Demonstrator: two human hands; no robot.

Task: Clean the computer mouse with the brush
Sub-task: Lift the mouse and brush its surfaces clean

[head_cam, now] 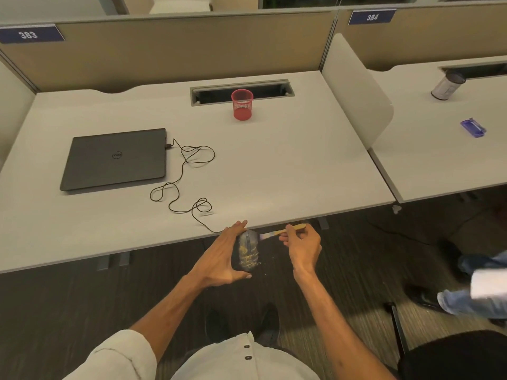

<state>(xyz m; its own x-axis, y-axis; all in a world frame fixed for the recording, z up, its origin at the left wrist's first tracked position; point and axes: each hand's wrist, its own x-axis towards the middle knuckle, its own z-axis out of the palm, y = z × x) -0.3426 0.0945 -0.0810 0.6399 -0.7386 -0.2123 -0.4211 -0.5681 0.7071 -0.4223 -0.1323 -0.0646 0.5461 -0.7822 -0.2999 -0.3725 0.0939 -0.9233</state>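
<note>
Head view: pale desk (274,165) seen from its near edge, both forearms in frame
Mouse (248,253): dark, held just off the near edge of the desk, above the floor (82,297); yellowish specks on its top
Left hand (223,256): clamped on the mouse, fingers at its far end, thumb at its near end
Brush (285,231): pale handle, bristle end pointing left, just beside the mouse's far right part; contact cannot be told
Right hand (301,246): fingers curled round the brush handle
Laptop (115,160): grey, lid closed, flat on the left half of the desk
Cable (186,182): black, in loose loops from the mouse across the desk to the laptop's right side
Pen cup (242,104): red mesh, upright near the middle of the back edge
</note>
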